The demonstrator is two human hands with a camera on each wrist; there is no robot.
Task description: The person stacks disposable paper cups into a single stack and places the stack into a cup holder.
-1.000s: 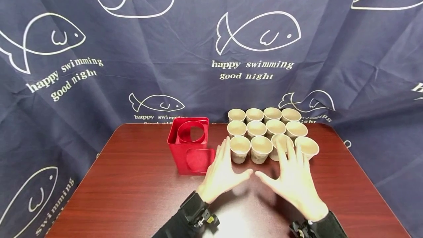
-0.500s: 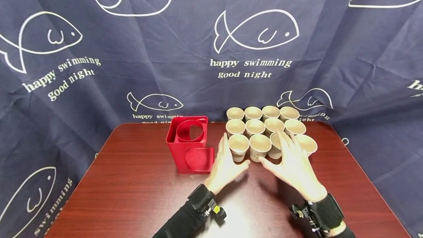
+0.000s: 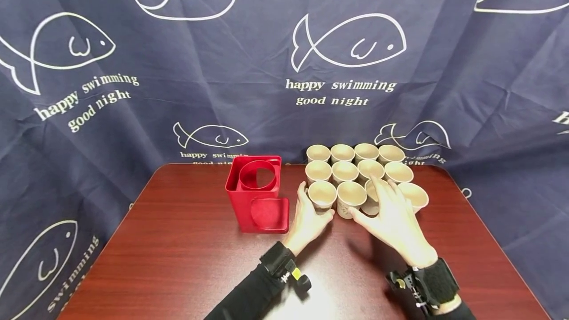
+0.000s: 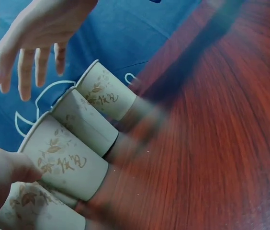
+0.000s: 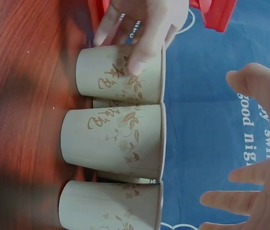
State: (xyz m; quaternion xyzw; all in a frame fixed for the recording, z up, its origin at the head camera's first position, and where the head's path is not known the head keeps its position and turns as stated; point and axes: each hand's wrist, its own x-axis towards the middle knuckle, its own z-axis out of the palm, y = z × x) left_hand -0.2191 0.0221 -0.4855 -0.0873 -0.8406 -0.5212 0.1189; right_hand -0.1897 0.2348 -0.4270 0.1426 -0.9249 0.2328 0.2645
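Several paper cups with a leaf print stand in rows at the far right of the table. My left hand [image 3: 313,206] grips the front-left cup [image 3: 322,195], fingers on its left side and thumb on its near side. The right wrist view shows those fingers [image 5: 140,33] curled over that cup [image 5: 120,74]. In the left wrist view my thumb [image 4: 5,172] presses the same cup [image 4: 65,163]. My right hand [image 3: 382,206] hovers with spread fingers over the third front cup [image 3: 370,200], its thumb near the second cup [image 3: 350,199]. It holds nothing.
A red square cup holder [image 3: 257,194] with a round opening stands just left of the cups, close to my left hand. The dark red table [image 3: 186,251] ends at a navy fish-print curtain [image 3: 178,88] behind.
Both hands moved forward toward the front row of cups. The left hand closed round the front-left cup; the right hand came over the third cup, still spread.
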